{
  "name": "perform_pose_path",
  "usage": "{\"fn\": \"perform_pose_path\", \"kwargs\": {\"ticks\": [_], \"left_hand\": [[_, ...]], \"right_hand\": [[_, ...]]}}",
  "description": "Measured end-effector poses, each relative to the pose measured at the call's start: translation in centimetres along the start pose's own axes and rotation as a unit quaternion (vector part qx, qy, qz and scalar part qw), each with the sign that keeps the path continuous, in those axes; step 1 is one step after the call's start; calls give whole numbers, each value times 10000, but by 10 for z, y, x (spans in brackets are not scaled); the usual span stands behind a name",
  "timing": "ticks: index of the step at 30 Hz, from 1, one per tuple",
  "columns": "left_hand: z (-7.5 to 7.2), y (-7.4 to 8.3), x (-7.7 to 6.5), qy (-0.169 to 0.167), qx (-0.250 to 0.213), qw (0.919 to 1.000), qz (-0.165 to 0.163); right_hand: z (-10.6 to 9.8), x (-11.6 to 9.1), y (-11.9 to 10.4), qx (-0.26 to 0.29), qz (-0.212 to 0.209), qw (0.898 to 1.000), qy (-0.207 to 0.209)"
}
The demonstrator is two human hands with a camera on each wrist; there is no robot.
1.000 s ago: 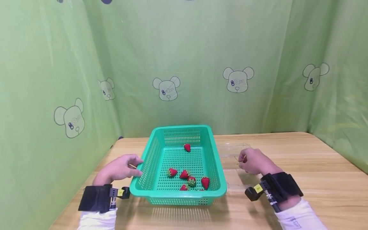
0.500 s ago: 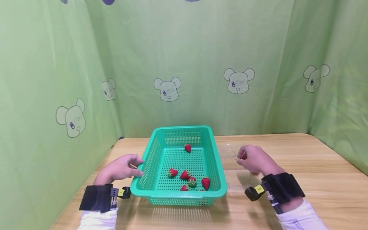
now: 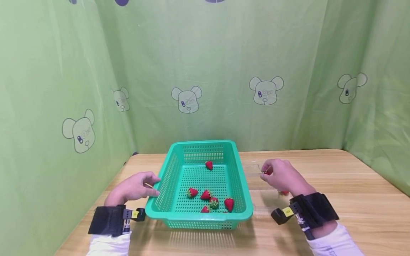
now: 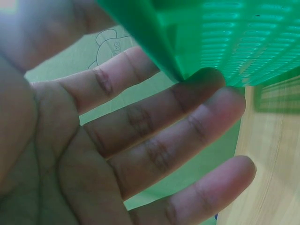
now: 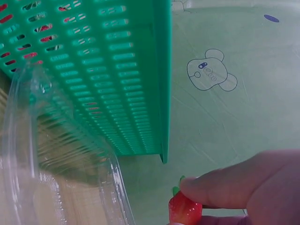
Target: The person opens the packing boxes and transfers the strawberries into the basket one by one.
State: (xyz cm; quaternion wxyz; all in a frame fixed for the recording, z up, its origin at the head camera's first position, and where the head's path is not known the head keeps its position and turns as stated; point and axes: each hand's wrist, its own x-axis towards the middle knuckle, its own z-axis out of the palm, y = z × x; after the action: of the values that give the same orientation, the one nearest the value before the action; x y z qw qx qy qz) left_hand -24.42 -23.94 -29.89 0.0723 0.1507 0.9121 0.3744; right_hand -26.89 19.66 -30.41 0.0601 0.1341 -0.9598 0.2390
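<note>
My left hand [image 3: 136, 186] holds the left rim of a green plastic basket [image 3: 205, 216]. In the left wrist view, thumb and index finger [image 4: 117, 75] pass over the rim, while the middle fingertip touches the wall from outside. Inside the basket lie several red strawberries [image 3: 229, 204]. To its right, my right hand [image 3: 283, 174] pinches a strawberry [image 5: 185, 208] between thumb and fingers, its green leaves upward. The hand is over a clear plastic container [image 5: 23, 154] beside the basket. Another strawberry [image 3: 283, 193] shows partly behind the right wrist.
A wooden table [image 3: 346, 177] carries everything. Green curtains [image 3: 224, 71] printed with bear heads enclose its back and sides. The clear container stands close to the basket's right wall and is hard to make out from above.
My right hand has moved slightly away from me and left, carrying the pinched strawberry. A strawberry by the right wrist has come into view. The left hand and basket stay put.
</note>
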Motion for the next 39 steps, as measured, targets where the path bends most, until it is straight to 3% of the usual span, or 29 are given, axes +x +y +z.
{"fn": "perform_pose_path", "kwargs": {"ticks": [6,19,39], "left_hand": [[1,-2,0,-36,23,10000,16],[2,-2,2,-5,-9,10000,-17],[1,-5,3,37,11,10000,71]], "right_hand": [[2,0,-4,51,-58,10000,49],[1,-3,-21,100,-585,9961,651],[10,-1,-43,153,-862,9925,855]]}}
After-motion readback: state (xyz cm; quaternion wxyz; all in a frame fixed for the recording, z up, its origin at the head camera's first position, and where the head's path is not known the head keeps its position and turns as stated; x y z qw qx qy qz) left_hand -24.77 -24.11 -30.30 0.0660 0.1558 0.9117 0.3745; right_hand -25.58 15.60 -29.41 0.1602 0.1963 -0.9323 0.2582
